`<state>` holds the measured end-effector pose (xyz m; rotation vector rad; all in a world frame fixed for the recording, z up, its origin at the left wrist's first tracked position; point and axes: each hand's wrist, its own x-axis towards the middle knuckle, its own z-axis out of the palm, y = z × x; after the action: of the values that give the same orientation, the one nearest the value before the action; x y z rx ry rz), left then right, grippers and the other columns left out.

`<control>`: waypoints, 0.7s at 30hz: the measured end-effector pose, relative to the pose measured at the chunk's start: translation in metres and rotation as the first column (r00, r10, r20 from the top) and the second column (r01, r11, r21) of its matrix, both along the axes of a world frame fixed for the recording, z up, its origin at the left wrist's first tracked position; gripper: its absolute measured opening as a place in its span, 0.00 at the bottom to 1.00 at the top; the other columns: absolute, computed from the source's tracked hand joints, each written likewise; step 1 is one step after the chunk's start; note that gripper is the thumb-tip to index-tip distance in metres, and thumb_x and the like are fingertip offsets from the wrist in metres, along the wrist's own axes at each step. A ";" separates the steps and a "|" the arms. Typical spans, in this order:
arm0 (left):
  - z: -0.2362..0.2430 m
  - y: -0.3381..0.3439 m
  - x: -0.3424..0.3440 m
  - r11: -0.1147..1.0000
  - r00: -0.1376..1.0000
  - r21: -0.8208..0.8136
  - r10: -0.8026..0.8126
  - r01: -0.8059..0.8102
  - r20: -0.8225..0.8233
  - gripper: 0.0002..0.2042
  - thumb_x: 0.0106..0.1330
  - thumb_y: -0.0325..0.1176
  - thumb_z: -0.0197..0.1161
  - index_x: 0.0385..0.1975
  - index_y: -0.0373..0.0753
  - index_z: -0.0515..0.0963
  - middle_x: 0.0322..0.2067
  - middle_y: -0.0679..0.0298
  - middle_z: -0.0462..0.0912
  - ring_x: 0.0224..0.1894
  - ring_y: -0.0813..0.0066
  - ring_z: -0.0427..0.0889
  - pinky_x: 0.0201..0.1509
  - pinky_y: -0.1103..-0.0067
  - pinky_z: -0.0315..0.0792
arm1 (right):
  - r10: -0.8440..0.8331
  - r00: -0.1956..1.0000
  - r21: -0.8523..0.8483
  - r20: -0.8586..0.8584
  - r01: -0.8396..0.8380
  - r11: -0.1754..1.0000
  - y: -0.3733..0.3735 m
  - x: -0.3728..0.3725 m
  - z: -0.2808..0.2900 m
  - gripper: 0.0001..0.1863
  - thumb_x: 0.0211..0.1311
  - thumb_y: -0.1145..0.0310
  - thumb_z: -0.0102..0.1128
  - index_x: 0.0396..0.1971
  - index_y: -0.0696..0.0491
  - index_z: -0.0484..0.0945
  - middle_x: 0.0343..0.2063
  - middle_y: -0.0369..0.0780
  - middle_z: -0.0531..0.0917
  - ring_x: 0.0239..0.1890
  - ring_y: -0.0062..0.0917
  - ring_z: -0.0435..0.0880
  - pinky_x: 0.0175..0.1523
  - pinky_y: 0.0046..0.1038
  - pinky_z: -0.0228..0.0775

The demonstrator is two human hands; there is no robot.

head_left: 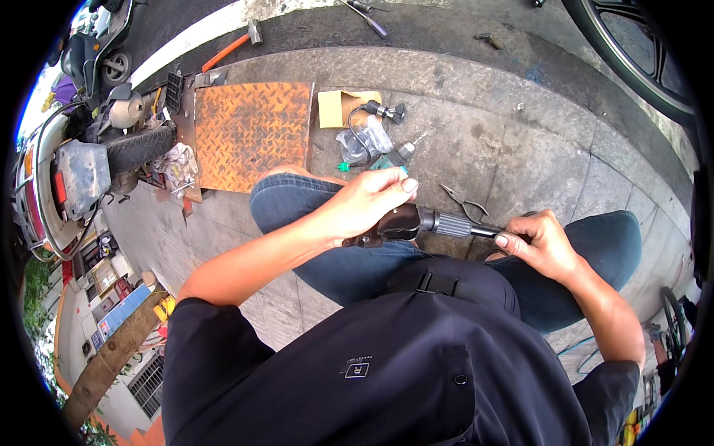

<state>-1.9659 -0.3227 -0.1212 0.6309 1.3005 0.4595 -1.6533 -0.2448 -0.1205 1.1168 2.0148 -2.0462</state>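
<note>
My left hand (381, 195) is closed over the far end of a dark housing (398, 224) that lies across my lap, thumb on top. From the housing a grey ribbed sleeve (446, 224) runs to the right, followed by a thin black rod (485, 232). The fingers of my right hand (541, 244) are curled around the rod's right end, the thumb pressed along it. What exactly this part is I cannot make out. Just beyond my hands, long-nosed pliers (465, 202) lie on the pavement. A teal power drill (398, 156) rests partly hidden behind my left hand.
Past my left knee lies a rusty orange tread plate (253, 134). Beside it are a cardboard box (331, 110), a lock cylinder with cable (385, 111) and a plastic bag (364, 137). A hammer (232, 46) lies farther off. Scooter (82, 167) left; wheel (632, 56) at upper right.
</note>
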 end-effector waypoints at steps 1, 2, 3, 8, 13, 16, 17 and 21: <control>0.001 -0.001 0.000 1.000 1.000 0.001 0.001 -0.001 0.002 0.14 0.75 0.43 0.54 0.37 0.36 0.75 0.28 0.71 0.74 0.32 0.87 0.68 0.37 0.84 0.66 | 0.032 0.999 0.126 -0.024 -0.029 0.992 -0.002 0.003 -0.005 0.21 0.61 0.58 0.67 0.17 0.58 0.73 0.12 0.43 0.73 0.14 0.29 0.74 0.23 0.32 0.62; 0.002 -0.002 0.002 0.994 1.000 0.113 -0.009 0.012 -0.025 0.14 0.75 0.42 0.53 0.37 0.36 0.74 0.28 0.70 0.74 0.33 0.85 0.69 0.40 0.83 0.66 | 0.033 0.999 0.127 -0.021 -0.030 0.991 -0.005 0.005 -0.007 0.21 0.61 0.58 0.67 0.17 0.58 0.73 0.12 0.43 0.73 0.14 0.29 0.74 0.23 0.32 0.62; 0.004 0.000 0.002 0.975 0.998 0.222 -0.015 0.027 -0.054 0.14 0.76 0.41 0.52 0.37 0.35 0.74 0.29 0.68 0.75 0.35 0.83 0.70 0.42 0.81 0.67 | 0.029 0.998 0.263 -0.061 -0.012 0.965 -0.008 0.006 -0.007 0.20 0.60 0.59 0.68 0.17 0.57 0.73 0.12 0.42 0.73 0.15 0.33 0.74 0.23 0.33 0.63; 0.030 0.015 0.000 0.924 0.974 0.344 -0.099 0.165 -0.202 0.09 0.75 0.34 0.50 0.40 0.35 0.73 0.32 0.68 0.75 0.37 0.85 0.73 0.44 0.83 0.68 | 0.029 0.992 0.581 -0.127 0.051 0.812 -0.012 0.009 -0.013 0.16 0.51 0.61 0.72 0.19 0.53 0.73 0.14 0.40 0.73 0.16 0.37 0.74 0.22 0.36 0.63; 0.039 0.019 -0.002 0.911 0.949 0.350 -0.113 0.217 -0.295 0.08 0.74 0.34 0.52 0.41 0.36 0.74 0.25 0.69 0.76 0.30 0.86 0.73 0.37 0.83 0.68 | 0.065 0.992 0.698 -0.113 0.032 0.715 -0.010 0.010 -0.014 0.18 0.48 0.61 0.73 0.20 0.52 0.70 0.14 0.39 0.71 0.15 0.36 0.73 0.21 0.36 0.62; 0.047 0.021 -0.001 0.890 0.937 0.377 -0.133 0.256 -0.322 0.08 0.74 0.33 0.53 0.41 0.36 0.74 0.24 0.70 0.74 0.28 0.87 0.70 0.34 0.84 0.66 | 0.081 0.989 0.732 -0.121 0.034 0.680 -0.009 0.011 -0.014 0.18 0.46 0.60 0.73 0.20 0.51 0.70 0.15 0.38 0.70 0.15 0.35 0.73 0.20 0.35 0.61; 0.049 0.022 -0.001 0.891 0.939 0.371 -0.146 0.261 -0.311 0.07 0.73 0.33 0.53 0.42 0.36 0.74 0.24 0.70 0.73 0.28 0.88 0.69 0.33 0.84 0.64 | 0.079 0.989 0.739 -0.123 0.038 0.673 -0.009 0.011 -0.014 0.18 0.47 0.60 0.73 0.20 0.51 0.70 0.15 0.38 0.70 0.15 0.34 0.73 0.20 0.35 0.61; 0.042 0.021 0.001 0.865 0.958 0.454 -0.091 0.212 -0.274 0.07 0.73 0.33 0.54 0.41 0.37 0.74 0.23 0.73 0.71 0.26 0.90 0.66 0.30 0.84 0.61 | 0.054 0.992 0.741 -0.112 0.047 0.670 -0.013 0.011 -0.013 0.18 0.47 0.59 0.73 0.20 0.51 0.70 0.15 0.38 0.70 0.15 0.34 0.73 0.20 0.35 0.61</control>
<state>-1.9645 -0.3017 -0.0790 1.2345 1.3609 0.5939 -1.6419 -0.2582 -0.1331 1.0517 3.0432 -1.2689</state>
